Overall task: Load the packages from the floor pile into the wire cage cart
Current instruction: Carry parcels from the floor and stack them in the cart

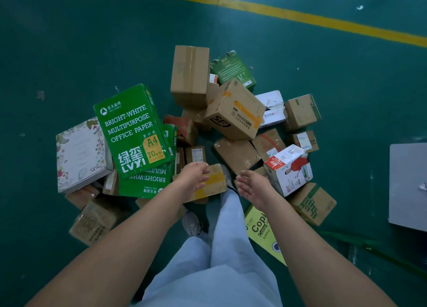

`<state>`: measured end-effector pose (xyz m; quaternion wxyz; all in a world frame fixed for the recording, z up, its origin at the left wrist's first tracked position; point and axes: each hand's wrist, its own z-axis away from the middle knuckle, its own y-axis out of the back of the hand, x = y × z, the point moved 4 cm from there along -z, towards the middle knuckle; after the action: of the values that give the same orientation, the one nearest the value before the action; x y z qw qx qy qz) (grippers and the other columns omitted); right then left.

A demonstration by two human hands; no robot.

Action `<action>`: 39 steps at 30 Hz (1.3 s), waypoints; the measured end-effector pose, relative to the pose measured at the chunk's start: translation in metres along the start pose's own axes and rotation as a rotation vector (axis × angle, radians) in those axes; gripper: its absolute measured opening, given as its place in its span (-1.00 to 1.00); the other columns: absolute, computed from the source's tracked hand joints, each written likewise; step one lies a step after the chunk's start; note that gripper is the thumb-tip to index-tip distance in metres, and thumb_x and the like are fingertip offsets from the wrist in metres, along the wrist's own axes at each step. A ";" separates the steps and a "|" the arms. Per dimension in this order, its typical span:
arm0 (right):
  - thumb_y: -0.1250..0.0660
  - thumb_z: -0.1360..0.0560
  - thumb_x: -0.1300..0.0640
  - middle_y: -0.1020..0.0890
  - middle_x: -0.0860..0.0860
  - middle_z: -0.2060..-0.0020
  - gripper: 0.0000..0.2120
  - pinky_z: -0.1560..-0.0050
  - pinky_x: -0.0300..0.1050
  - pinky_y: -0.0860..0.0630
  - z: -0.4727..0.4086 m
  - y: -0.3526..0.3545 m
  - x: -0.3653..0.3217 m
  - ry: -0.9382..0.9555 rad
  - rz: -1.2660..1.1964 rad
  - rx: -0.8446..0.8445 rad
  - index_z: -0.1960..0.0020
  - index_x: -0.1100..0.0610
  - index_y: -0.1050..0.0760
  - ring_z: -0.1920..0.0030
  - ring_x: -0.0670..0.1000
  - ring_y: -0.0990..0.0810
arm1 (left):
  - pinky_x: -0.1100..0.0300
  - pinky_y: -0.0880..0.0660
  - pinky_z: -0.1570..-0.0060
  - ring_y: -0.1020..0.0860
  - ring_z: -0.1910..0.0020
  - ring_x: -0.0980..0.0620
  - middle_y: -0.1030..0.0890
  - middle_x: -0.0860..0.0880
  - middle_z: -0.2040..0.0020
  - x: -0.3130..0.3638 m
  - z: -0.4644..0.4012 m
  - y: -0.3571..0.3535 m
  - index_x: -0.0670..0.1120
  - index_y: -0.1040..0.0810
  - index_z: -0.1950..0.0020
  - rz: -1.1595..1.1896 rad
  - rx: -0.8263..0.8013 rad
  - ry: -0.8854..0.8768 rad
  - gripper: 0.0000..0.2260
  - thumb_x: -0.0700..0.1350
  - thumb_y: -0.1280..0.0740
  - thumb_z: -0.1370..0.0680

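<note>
the pile [208, 133] sprawls across the middle of the frame on the green floor [69, 41], and the cart is not in view, so every package still waits to be loaded. biggest first: the green paper ream [132, 131] at centre left, lying tilted on another ream, will likely be dense and heavy with a slick wrapper, so take it under both long edges rather than by the film. the floral box [80, 153] at far left looks flat and stiff; lift it by opposite sides and keep it level. the sf carton [233, 112] at centre sits tipped on its neighbours, rigid and taped, good for a two-handed side hold. the white carton [290, 168] at right of centre is glossy and could slip, so support its base. just under your hands lies a small box [213, 182] with yellow tape, probably light, an easy one-hand pick across its short sides. your left hand [194, 176] hovers over it, fingers relaxed and holding nothing; your right hand [250, 184] is spread beside it, palm inward, also empty.
</note>
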<state>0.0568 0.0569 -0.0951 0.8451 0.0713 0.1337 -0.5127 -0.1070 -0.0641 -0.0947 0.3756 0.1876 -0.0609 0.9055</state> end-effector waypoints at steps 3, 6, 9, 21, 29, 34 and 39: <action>-0.26 -0.68 0.09 -0.68 0.08 -0.07 -0.72 0.02 -0.10 -0.59 -0.029 -0.005 -0.043 0.003 -0.009 -0.006 -0.33 0.19 -0.51 -0.08 0.05 -0.66 | 0.05 -0.50 -0.21 -0.57 -0.14 -0.02 -0.60 -0.07 -0.23 0.036 -0.030 -0.007 -0.10 -0.48 -0.40 -0.001 0.031 -0.008 -0.73 -0.10 -0.22 -0.70; -0.26 -0.68 0.09 -0.67 0.08 -0.10 -0.72 0.02 -0.11 -0.58 -0.070 -0.017 -0.093 -0.038 0.034 -0.031 -0.33 0.19 -0.51 -0.09 0.04 -0.65 | 0.05 -0.49 -0.19 -0.56 -0.13 -0.05 -0.58 -0.10 -0.23 0.080 -0.066 -0.015 -0.09 -0.47 -0.37 0.010 0.067 0.001 -0.76 -0.09 -0.19 -0.72; -0.24 -0.69 0.08 -0.67 0.08 -0.10 -0.71 0.07 -0.14 -0.59 -0.121 -0.032 -0.146 -0.048 0.112 -0.040 -0.34 0.20 -0.51 -0.07 0.03 -0.66 | 0.08 -0.51 -0.12 -0.56 -0.23 -0.07 -0.57 -0.11 -0.29 0.125 -0.115 -0.019 -0.09 -0.48 -0.36 -0.019 0.103 -0.002 -0.75 -0.07 -0.19 -0.72; -0.22 -0.69 0.07 -0.65 0.06 -0.09 -0.74 0.00 -0.17 -0.61 -0.321 -0.140 -0.283 -0.079 0.337 -0.094 -0.31 0.15 -0.52 -0.02 -0.02 -0.65 | 0.03 -0.54 -0.24 -0.50 -0.24 -0.05 -0.48 -0.10 -0.38 0.237 -0.332 0.017 -0.01 -0.35 -0.55 0.068 0.284 0.025 -0.59 -0.05 -0.27 -0.69; -0.21 -0.69 0.08 -0.51 0.03 -0.34 -0.61 -0.36 0.07 -0.53 -0.416 -0.221 -0.316 -0.015 0.469 -0.145 -0.52 0.04 -0.35 -0.28 0.05 -0.53 | -0.14 -0.24 -0.52 -0.21 -0.59 -0.14 -0.10 -0.02 -0.67 0.281 -0.453 0.090 0.11 0.03 -0.68 -0.004 0.457 -0.050 -0.25 0.08 -0.35 -0.62; -0.27 -0.68 0.08 -0.29 0.06 -0.57 -0.36 -0.47 0.13 -0.42 -0.462 -0.248 -0.308 0.002 0.465 -0.194 -0.66 -0.03 -0.05 -0.51 0.13 -0.35 | -0.18 -0.11 -0.57 -0.10 -0.63 -0.17 -0.02 -0.05 -0.69 0.286 -0.501 0.110 0.06 0.14 -0.69 -0.053 0.467 0.006 -0.22 0.12 -0.30 -0.65; -0.30 -0.62 -0.17 -0.31 -0.03 -0.56 -0.25 -0.49 0.16 -0.34 -0.476 -0.249 -0.288 0.047 0.520 -0.196 -0.67 -0.07 -0.01 -0.52 0.11 -0.34 | -0.04 -0.27 -0.47 -0.30 -0.53 -0.12 -0.25 -0.07 -0.60 0.276 -0.509 0.104 -0.04 -0.08 -0.67 -0.069 0.471 -0.030 -0.24 0.17 -0.35 -0.60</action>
<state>-0.3629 0.3077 -0.4588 0.9478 0.0330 0.1795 -0.2616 -0.5085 0.1709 -0.4542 0.3511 0.2856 0.1528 0.8785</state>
